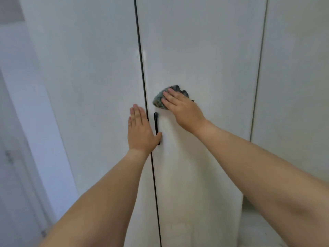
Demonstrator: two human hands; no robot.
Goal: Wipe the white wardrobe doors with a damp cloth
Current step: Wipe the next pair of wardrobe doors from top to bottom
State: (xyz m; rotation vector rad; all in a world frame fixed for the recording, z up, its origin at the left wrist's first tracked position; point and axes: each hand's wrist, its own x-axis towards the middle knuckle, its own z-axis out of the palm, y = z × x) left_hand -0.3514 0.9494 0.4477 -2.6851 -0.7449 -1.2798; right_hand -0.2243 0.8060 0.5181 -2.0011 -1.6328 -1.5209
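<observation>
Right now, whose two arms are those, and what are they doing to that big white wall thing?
The camera sits on a person's head and looks down, so you see that person's own arms. The white wall thing is a tall white wardrobe door. The right hand presses a crumpled grey-green cloth flat against it to wipe it. The left hand rests open on the neighbouring white door, across the dark gap, its thumb touching the slim black handle. It holds nothing.

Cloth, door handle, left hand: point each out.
cloth [159, 100], head view, left bunched edge beside the fingers
handle [156, 122], head view, upper part of the black bar
left hand [140, 131], head view, back of the hand
</observation>
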